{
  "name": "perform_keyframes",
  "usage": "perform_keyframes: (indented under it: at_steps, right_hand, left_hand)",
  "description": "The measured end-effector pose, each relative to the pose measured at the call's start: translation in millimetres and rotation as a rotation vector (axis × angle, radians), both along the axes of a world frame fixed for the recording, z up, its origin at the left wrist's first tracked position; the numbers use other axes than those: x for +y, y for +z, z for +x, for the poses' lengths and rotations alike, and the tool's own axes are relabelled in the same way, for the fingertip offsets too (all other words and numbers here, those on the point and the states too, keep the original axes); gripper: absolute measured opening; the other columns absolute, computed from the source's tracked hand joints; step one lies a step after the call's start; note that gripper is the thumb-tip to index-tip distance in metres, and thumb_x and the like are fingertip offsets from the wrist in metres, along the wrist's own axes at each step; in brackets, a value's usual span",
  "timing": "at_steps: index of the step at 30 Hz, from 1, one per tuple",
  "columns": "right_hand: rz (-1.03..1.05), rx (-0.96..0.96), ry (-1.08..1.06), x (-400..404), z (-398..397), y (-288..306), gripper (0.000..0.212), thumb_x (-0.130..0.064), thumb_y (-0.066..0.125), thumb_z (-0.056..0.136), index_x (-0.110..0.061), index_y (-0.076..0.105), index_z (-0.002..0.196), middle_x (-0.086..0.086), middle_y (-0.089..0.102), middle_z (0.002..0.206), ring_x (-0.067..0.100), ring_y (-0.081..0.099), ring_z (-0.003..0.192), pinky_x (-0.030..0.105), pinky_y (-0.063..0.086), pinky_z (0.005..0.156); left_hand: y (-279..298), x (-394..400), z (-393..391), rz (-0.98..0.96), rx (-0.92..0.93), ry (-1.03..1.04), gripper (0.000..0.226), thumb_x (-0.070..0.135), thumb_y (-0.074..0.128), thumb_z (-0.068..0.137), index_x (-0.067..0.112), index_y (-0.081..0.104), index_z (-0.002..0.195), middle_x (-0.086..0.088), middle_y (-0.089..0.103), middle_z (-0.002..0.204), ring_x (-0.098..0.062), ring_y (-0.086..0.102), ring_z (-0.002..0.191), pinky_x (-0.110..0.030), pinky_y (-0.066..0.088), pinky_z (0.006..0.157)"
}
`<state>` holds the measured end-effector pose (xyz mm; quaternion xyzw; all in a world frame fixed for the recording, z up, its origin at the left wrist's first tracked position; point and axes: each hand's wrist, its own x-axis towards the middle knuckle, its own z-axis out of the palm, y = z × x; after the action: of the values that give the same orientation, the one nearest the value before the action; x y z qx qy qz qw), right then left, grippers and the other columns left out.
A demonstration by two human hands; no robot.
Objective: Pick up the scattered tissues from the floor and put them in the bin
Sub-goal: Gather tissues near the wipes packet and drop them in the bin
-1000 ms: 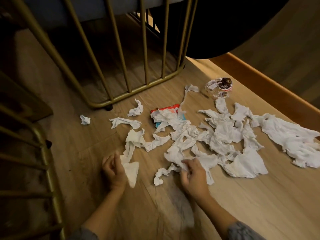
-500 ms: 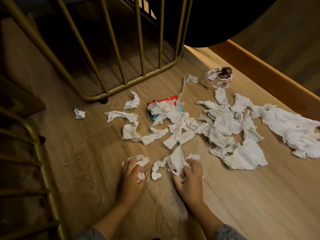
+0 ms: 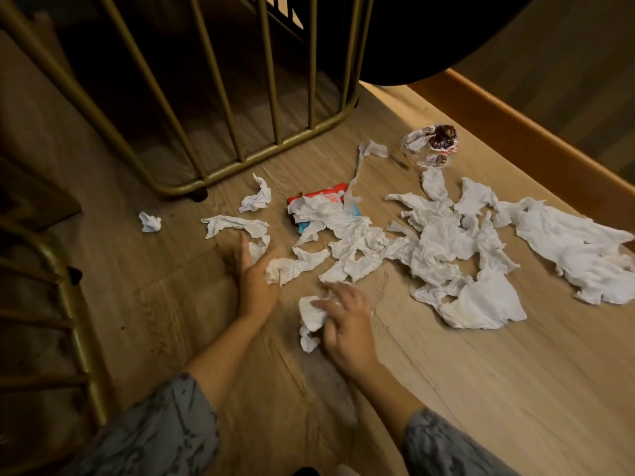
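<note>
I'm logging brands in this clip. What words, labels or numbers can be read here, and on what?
None can be read.
Red and blue packet: print, if any, is blurred and mostly hidden under tissues.
Clear wrapper: red and white markings, too small and blurred to read.
Sleeves: a pattern only, no text.
</note>
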<state>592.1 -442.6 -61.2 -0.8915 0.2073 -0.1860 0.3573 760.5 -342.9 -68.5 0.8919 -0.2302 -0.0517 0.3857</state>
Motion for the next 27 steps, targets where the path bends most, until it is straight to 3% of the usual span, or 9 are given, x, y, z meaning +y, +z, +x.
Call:
perform_keyframes:
  at_steps: [2, 5, 8, 11, 15, 18, 22, 25, 27]
  right_hand:
    - [-0.144, 0.147, 0.189, 15.9, -9.2, -11.8, 0.038, -0.033, 0.044, 0.085, -0.028, 0.063, 0.117, 0.003, 0.048, 0.144, 0.026, 0.031, 0.139, 0.055, 0.015, 0.115]
    - [-0.301, 0.233, 0.388, 31.5, -31.5, -27.7, 0.041, -0.051, 0.041, 0.094, -0.025, 0.054, 0.123, 0.005, 0.043, 0.148, 0.027, 0.026, 0.144, 0.058, 0.011, 0.117]
    - [-0.302, 0.119, 0.418, 26.7, -46.3, -36.5, 0.031, -0.049, 0.055, 0.091, -0.02, 0.058, 0.104, 0.006, 0.055, 0.127, 0.025, 0.044, 0.126, 0.046, 0.036, 0.107]
    - [-0.167, 0.047, 0.32, 3.1, -50.3, -39.4, 0.018, -0.022, 0.067, 0.079, -0.019, 0.056, 0.092, 0.003, 0.051, 0.108, 0.019, 0.048, 0.1, 0.039, 0.05, 0.082]
    - [-0.069, 0.073, 0.124, -44.7, -44.2, -11.4, 0.023, -0.016, 0.069, 0.077, -0.015, 0.053, 0.093, 0.004, 0.053, 0.106, 0.019, 0.051, 0.089, 0.031, 0.048, 0.072]
    - [-0.175, 0.058, 0.034, -88.1, -35.5, 25.2, 0.027, -0.009, 0.075, 0.068, -0.009, 0.063, 0.093, 0.008, 0.062, 0.101, 0.022, 0.06, 0.083, 0.022, 0.042, 0.068]
    - [-0.248, -0.045, -0.135, -137.5, -39.2, 81.9, 0.02, -0.007, 0.073, 0.066, -0.01, 0.068, 0.086, 0.006, 0.063, 0.086, 0.022, 0.061, 0.075, 0.019, 0.038, 0.064]
    - [-0.307, -0.132, -0.231, -170.2, -60.5, 128.6, 0.017, -0.019, 0.069, 0.069, -0.011, 0.068, 0.085, 0.005, 0.064, 0.08, 0.023, 0.062, 0.072, 0.022, 0.039, 0.06]
    - [-0.389, -0.154, -0.276, -188.7, -79.9, 158.4, 0.021, -0.031, 0.075, 0.075, -0.012, 0.067, 0.077, 0.004, 0.062, 0.074, 0.022, 0.059, 0.064, 0.026, 0.04, 0.053]
  left_hand:
    - [-9.5, -4.9, -3.0, 0.073, 0.01, -0.073, 0.03, 0.018, 0.074, 0.08, 0.016, 0.069, 0.11, -0.014, 0.019, 0.157, -0.025, 0.005, 0.146, -0.039, 0.015, 0.119]
    - [-19.5, -2.0, -18.8, 0.128, -0.004, -0.141, 0.054, 0.053, 0.068, 0.074, 0.008, 0.068, 0.104, -0.014, 0.051, 0.137, -0.033, 0.033, 0.136, -0.044, 0.03, 0.111]
    - [-19.1, 7.7, -33.6, 0.064, -0.11, -0.091, 0.033, 0.04, 0.068, 0.072, 0.007, 0.064, 0.071, -0.011, 0.063, 0.094, -0.03, 0.058, 0.096, -0.035, 0.047, 0.084]
    - [-14.5, 13.8, -41.6, -0.035, -0.045, -0.086, 0.018, 0.026, 0.064, 0.07, 0.008, 0.058, 0.07, -0.006, 0.059, 0.078, -0.019, 0.055, 0.071, -0.035, 0.052, 0.062]
    - [7.7, -18.6, -41.2, -0.128, 0.008, -0.038, 0.039, 0.004, 0.077, 0.069, 0.013, 0.067, 0.105, -0.005, 0.059, 0.106, -0.013, 0.053, 0.095, -0.018, 0.046, 0.078]
    - [35.3, -71.5, -29.3, -0.17, 0.008, -0.212, 0.031, -0.004, 0.071, 0.071, 0.013, 0.074, 0.096, -0.007, 0.059, 0.115, -0.012, 0.054, 0.104, -0.005, 0.04, 0.087]
    - [85.1, -146.1, -24.9, -0.182, 0.079, -0.472, 0.012, 0.017, 0.065, 0.078, 0.015, 0.073, 0.086, -0.004, 0.073, 0.096, -0.017, 0.067, 0.094, -0.037, 0.054, 0.086]
    - [134.4, -188.3, -43.9, -0.298, 0.029, -0.525, 0.033, 0.033, 0.083, 0.071, 0.004, 0.067, 0.068, -0.006, 0.069, 0.07, -0.017, 0.065, 0.068, -0.031, 0.052, 0.064]
    - [167.7, -208.6, -61.3, -0.361, -0.035, -0.545, 0.055, 0.049, 0.078, 0.072, 0.0, 0.057, 0.057, -0.01, 0.059, 0.054, -0.019, 0.055, 0.053, -0.028, 0.041, 0.052]
